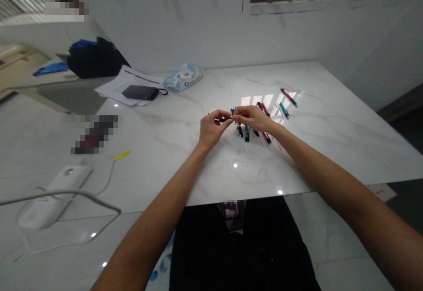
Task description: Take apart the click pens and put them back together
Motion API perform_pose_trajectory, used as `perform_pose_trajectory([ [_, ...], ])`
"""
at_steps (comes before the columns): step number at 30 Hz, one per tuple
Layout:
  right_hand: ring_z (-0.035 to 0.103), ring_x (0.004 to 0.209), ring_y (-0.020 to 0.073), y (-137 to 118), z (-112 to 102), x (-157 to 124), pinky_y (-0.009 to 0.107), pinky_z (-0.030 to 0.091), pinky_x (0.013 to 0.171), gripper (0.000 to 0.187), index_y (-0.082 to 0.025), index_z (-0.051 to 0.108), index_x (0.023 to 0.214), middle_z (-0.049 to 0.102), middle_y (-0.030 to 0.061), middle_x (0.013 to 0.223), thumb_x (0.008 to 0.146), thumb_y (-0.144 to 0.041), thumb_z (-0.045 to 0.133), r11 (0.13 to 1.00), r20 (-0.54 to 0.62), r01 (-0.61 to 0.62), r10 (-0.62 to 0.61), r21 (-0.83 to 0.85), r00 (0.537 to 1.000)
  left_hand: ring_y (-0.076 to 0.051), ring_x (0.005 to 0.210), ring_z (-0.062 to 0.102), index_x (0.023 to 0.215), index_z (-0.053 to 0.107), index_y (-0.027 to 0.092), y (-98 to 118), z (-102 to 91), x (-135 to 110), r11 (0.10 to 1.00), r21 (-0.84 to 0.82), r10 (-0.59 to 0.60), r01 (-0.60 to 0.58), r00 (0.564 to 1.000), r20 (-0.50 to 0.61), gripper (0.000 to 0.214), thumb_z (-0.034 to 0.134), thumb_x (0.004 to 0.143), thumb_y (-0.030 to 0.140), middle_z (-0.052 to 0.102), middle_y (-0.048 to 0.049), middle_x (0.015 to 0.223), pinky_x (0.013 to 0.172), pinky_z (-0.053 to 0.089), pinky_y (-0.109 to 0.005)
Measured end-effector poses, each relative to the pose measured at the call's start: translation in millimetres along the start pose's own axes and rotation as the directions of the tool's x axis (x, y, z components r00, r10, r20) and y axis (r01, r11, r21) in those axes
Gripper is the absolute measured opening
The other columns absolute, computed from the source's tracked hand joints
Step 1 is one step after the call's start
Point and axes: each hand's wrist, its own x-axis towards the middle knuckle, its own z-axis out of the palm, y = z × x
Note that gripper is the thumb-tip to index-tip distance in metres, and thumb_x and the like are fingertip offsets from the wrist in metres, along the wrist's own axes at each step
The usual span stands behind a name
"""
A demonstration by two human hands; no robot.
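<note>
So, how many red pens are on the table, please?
3: one red pen far right, one beyond the right hand, one just below it; more may be hidden.

Here we go: the row of pens lies just under the left hand and right hand, blocking the way forward! 2 more pens sit beyond; papers lie well left; the hands have room toward the table's near edge!

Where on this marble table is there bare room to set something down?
Bare white marble shows right of the coloured pens and along the near edge. Crowded: around the left hand and right hand, and back-left at the white printed papers and pale blue packet.
</note>
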Motion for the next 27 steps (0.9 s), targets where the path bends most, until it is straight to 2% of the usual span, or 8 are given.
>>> perform_pose_trajectory([
  [4,0.054,0.066,0.0143,-9,5,0,0.032,0.039,0.064,0.039,-0.022,0.073,0.086,0.067,0.0004,0.073,0.102,-0.056,0.063,1.000,0.001,0.014,-0.014,0.008,1.000,-0.016,0.083,0.071,0.102,0.077,0.021,-5,-0.2,7,0.959,-0.262,-0.117,0.105,0.993,-0.030,0.044,0.095,0.072,0.047,0.080,-0.0058,0.099,0.074,0.055,-0.029],
  [7,0.058,0.068,0.0153,-15,-3,-1,0.033,0.043,0.067,0.037,-0.023,0.077,0.086,0.071,0.0012,0.075,0.101,-0.056,0.067,0.995,0.054,0.005,0.000,-0.096,0.999,-0.014,0.079,0.068,0.100,0.075,0.021,-3,-2.2,10,0.938,-0.316,-0.167,0.146,0.985,-0.042,0.043,0.093,0.073,0.049,0.078,-0.0058,0.099,0.071,0.055,-0.027],
  [12,0.069,0.084,0.0224,-4,-68,-13,0.040,0.054,0.078,0.020,-0.026,0.081,0.104,0.081,0.0050,0.096,0.093,-0.042,0.076,0.932,-0.104,-0.053,0.017,-0.358,0.994,-0.014,0.082,0.071,0.109,0.075,0.022,3,-5.1,8,0.917,-0.337,-0.227,0.214,0.974,0.003,0.037,0.084,0.081,0.046,0.075,-0.0037,0.096,0.075,0.058,-0.027],
  [14,0.073,0.095,0.0275,9,-105,-24,0.045,0.058,0.083,0.033,-0.026,0.081,0.117,0.082,0.0080,0.111,0.087,-0.041,0.080,0.877,-0.100,-0.115,0.076,-0.467,0.992,-0.014,0.081,0.072,0.112,0.075,0.022,4,-5.4,7,0.911,-0.337,-0.241,0.236,0.970,0.028,0.039,0.083,0.081,0.044,0.075,-0.0033,0.096,0.076,0.059,-0.028],
  [16,0.075,0.106,0.0318,23,-140,-38,0.049,0.059,0.092,0.054,-0.025,0.077,0.132,0.081,0.0103,0.126,0.081,-0.040,0.085,0.808,-0.007,-0.136,0.161,-0.573,0.987,-0.013,0.078,0.071,0.111,0.077,0.020,4,-5.1,6,0.912,-0.335,-0.239,0.237,0.970,0.036,0.041,0.085,0.079,0.044,0.075,-0.0034,0.095,0.076,0.060,-0.028],
  [19,0.073,0.122,0.0373,42,-177,-58,0.052,0.057,0.107,0.085,-0.027,0.067,0.153,0.075,0.0122,0.144,0.072,-0.037,0.091,0.702,0.072,-0.168,0.299,-0.692,0.951,-0.014,0.074,0.071,0.110,0.081,0.019,5,-4.6,7,0.917,-0.321,-0.231,0.235,0.972,0.051,0.044,0.089,0.075,0.044,0.078,-0.0049,0.092,0.073,0.060,-0.029],
  [23,0.067,0.134,0.0406,56,-192,-68,0.054,0.054,0.115,0.113,-0.027,0.046,0.172,0.062,0.0129,0.163,0.070,-0.038,0.093,0.634,0.092,-0.178,0.369,-0.753,0.925,-0.016,0.073,0.071,0.111,0.085,0.019,7,-4.8,6,0.926,-0.290,-0.225,0.240,0.971,0.083,0.045,0.091,0.075,0.045,0.081,-0.0070,0.092,0.071,0.059,-0.030],
  [27,0.071,0.132,0.0387,64,-183,-58,0.050,0.056,0.112,0.117,-0.028,0.042,0.174,0.062,0.0130,0.164,0.069,-0.040,0.093,0.653,0.115,-0.188,0.392,-0.733,0.913,-0.015,0.073,0.069,0.110,0.087,0.020,6,-6.0,5,0.926,-0.278,-0.233,0.254,0.967,0.108,0.044,0.092,0.073,0.043,0.083,-0.0083,0.098,0.071,0.056,-0.030],
])
